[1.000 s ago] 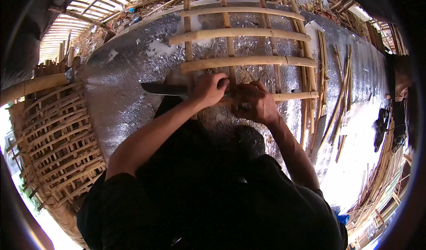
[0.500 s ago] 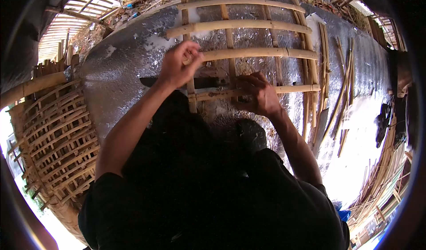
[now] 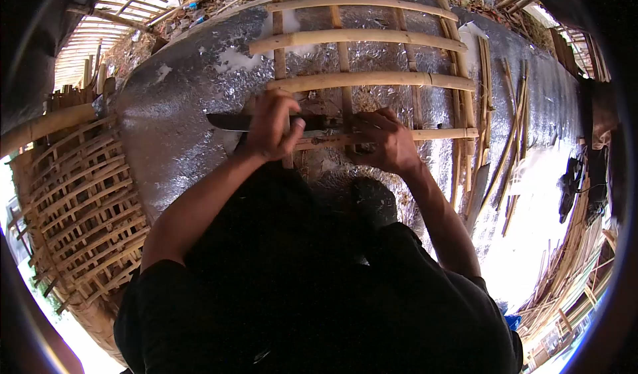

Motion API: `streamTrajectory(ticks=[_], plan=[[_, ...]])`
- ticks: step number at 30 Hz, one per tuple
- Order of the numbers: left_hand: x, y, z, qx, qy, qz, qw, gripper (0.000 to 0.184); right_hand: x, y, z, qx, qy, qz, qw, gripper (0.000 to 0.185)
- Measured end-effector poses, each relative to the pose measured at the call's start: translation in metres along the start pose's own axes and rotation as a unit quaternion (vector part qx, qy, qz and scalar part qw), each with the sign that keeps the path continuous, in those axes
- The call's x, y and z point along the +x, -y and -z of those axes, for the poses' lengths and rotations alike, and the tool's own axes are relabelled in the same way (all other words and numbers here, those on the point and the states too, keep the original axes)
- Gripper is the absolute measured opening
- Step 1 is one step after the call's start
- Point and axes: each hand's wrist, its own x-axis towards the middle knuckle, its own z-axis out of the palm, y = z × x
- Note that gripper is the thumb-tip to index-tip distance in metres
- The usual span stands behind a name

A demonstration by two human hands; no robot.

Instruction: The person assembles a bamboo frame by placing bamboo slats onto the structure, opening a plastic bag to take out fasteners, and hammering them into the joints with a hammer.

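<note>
A lattice of bamboo slats lies in front of me, with long crosspieces over thinner uprights. My left hand is over the dark knife, fingers curled and thumb held apart, nothing visible between them. Whether it touches the knife is unclear. The blade points left, just above the nearest crosspiece, and its right end reaches close to my right fingers. My right hand is closed around the nearest bamboo slat, where an upright crosses it. Its fingers hide part of that joint.
Shiny silver sheeting covers the ground. Loose bamboo strips lie to the right, and a woven bamboo panel stands at the left. A bundle of long strips is at lower right.
My left hand has come down from above the knife, over the blade. My right hand and the lattice stay almost where they were.
</note>
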Motion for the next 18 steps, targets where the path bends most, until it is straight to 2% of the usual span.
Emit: streamTrajectory(ticks=[1, 4, 7, 8, 11, 13, 15, 16, 18], plan=[[0.001, 0.011, 0.007, -0.007, -0.021, 0.021, 1.000, 0.038, -0.001, -0.001, -0.001, -0.002, 0.000, 0.004, 1.000, 0.028], [0.004, 0.026, 0.032, 0.005, 0.008, 0.041, 0.999, 0.039, -0.001, 0.001, 0.004, -0.029, 0.003, 0.006, 1.000, 0.053], [0.006, 0.010, 0.035, 0.096, -0.002, -0.076, 0.993, 0.041, -0.001, 0.000, 0.006, -0.035, 0.020, 0.032, 0.999, 0.045], [0.005, 0.000, 0.029, 0.091, 0.020, -0.095, 0.991, 0.043, -0.001, 0.000, 0.006, -0.031, 0.027, 0.023, 0.999, 0.043], [-0.003, -0.022, -0.007, 0.094, 0.069, -0.080, 0.990, 0.045, 0.000, 0.001, 0.004, -0.012, 0.035, -0.007, 0.999, 0.037], [-0.005, -0.031, -0.017, 0.110, 0.085, -0.071, 0.988, 0.039, -0.003, 0.005, 0.004, 0.016, 0.025, -0.036, 0.999, 0.036], [-0.012, -0.023, -0.027, 0.115, 0.116, -0.069, 0.984, 0.038, -0.001, 0.006, 0.015, -0.043, 0.009, -0.006, 0.999, 0.043], [-0.012, -0.020, -0.031, 0.111, 0.083, -0.091, 0.986, 0.040, -0.002, 0.006, 0.020, -0.071, 0.002, 0.008, 0.997, 0.047], [-0.010, -0.016, -0.032, 0.072, 0.075, -0.098, 0.990, 0.041, -0.019, -0.035, 0.031, 0.001, -0.169, -0.082, 0.982, 0.056]])
